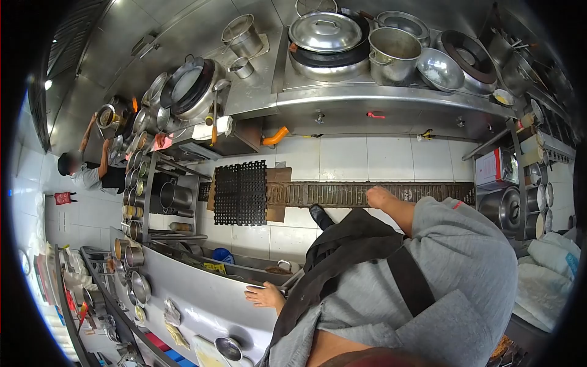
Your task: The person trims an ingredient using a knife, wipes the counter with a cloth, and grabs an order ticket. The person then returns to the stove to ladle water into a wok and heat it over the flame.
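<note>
Apparently between grips, resting open left hand [264,296] on table [199,286] at seven o'clock, curling right hand [379,197] above grate [327,193] at three, needing uncurled fingers to grasp.

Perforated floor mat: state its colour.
The mat is black; it shows best in the head view.

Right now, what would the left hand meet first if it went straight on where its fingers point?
Past bare countertop, the left hand would probably first meet a metal pot farther along; depth is unclear.
</note>
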Action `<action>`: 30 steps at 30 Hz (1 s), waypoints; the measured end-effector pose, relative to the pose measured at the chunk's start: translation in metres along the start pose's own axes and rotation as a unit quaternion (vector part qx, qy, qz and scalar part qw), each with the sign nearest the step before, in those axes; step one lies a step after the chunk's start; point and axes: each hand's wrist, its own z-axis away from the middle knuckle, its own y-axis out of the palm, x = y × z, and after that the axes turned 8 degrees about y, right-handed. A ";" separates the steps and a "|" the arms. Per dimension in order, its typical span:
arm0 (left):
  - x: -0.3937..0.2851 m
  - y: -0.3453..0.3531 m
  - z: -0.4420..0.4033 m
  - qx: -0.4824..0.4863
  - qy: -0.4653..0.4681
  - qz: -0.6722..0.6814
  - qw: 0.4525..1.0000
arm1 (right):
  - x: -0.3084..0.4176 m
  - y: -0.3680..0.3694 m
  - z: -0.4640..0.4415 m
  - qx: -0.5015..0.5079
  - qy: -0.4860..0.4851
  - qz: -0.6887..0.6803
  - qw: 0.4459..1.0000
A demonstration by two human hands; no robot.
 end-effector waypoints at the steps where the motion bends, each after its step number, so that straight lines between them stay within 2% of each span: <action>1: 0.000 -0.001 0.000 0.000 0.001 -0.001 1.000 | -0.001 0.006 -0.008 -0.015 0.004 -0.008 1.000; 10: 0.002 0.006 -0.003 0.010 -0.004 -0.018 1.000 | 0.000 0.006 0.000 -0.037 -0.002 -0.029 0.999; 11: 0.003 0.007 -0.003 0.002 0.000 -0.023 1.000 | -0.008 0.015 -0.007 0.008 0.021 -0.022 0.999; 14: 0.004 0.009 -0.003 0.000 0.000 -0.022 1.000 | -0.030 0.029 0.001 0.023 0.029 -0.017 0.999; 17: 0.003 0.008 -0.003 0.003 -0.004 -0.024 1.000 | -0.042 0.022 0.020 0.005 0.038 0.014 0.999; 21: 0.000 0.003 0.001 0.011 -0.003 -0.016 1.000 | -0.075 0.050 0.008 -0.032 0.027 0.015 0.999; 23: 0.002 0.002 -0.002 0.018 -0.010 -0.010 1.000 | -0.071 0.044 0.006 -0.024 0.045 0.017 0.999; 30: -0.004 -0.010 -0.001 0.009 -0.020 0.008 1.000 | -0.033 0.041 -0.004 -0.049 -0.004 -0.010 0.999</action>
